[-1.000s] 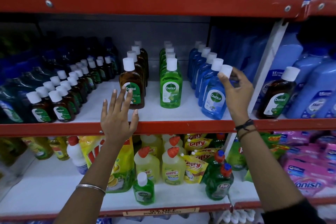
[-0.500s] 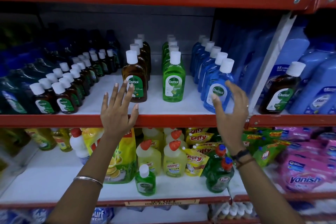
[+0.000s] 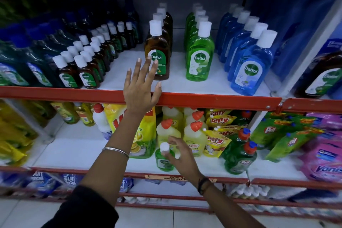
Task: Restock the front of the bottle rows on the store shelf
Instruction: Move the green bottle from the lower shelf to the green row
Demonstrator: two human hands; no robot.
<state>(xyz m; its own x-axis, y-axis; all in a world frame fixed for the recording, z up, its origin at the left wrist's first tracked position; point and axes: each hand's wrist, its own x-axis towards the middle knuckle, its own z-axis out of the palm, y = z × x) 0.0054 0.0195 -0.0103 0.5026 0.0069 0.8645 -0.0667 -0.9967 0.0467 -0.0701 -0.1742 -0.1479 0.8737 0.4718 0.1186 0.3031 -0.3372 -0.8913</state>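
The left hand [image 3: 141, 87] is spread flat before the brown Dettol bottle [image 3: 158, 52] on the upper shelf [image 3: 212, 101], while the right hand [image 3: 182, 155] pinches the small green bottle [image 3: 164, 160] on the lower shelf [image 3: 83, 153].

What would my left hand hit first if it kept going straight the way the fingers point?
Most likely the front brown Dettol bottle: the left hand is open, fingers aimed up and into the shelf, fingertips overlapping its label. Depth is unclear, so contact cannot be confirmed.

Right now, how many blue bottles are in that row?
6: one row on the upper shelf, from the front bottle back to the last cap. More may hide behind.
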